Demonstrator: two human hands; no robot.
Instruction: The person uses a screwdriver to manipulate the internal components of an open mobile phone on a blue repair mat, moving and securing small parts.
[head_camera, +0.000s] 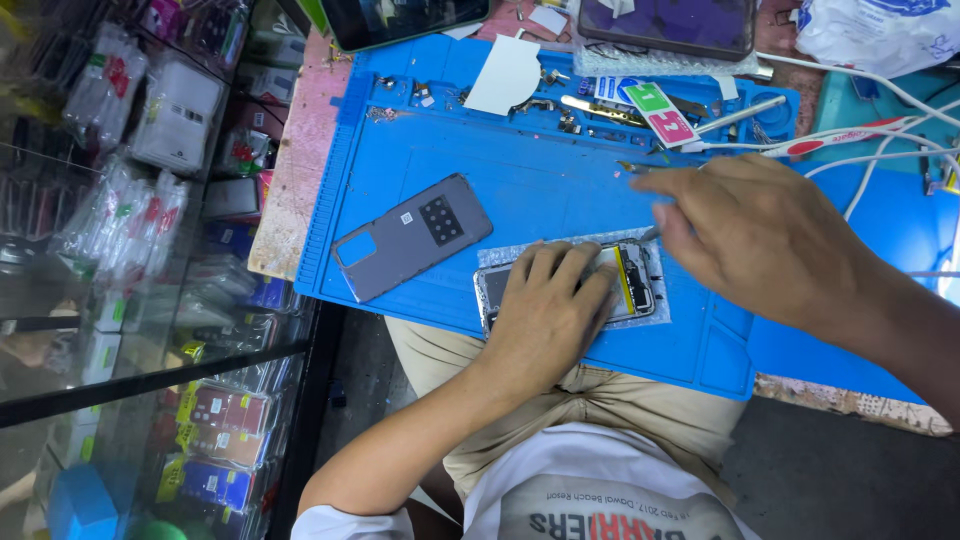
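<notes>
Blue matting (540, 180) covers the tabletop. Near its front edge the left hand (548, 310) lies flat, fingers spread, on an opened phone (630, 285). The right hand (750, 235) pinches a thin tool (636, 167) just above; a grey back cover (412, 236) lies beside.

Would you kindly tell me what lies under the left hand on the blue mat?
The left hand presses on an opened phone lying on the blue mat. Only its right end shows; the hand covers the rest.
</notes>
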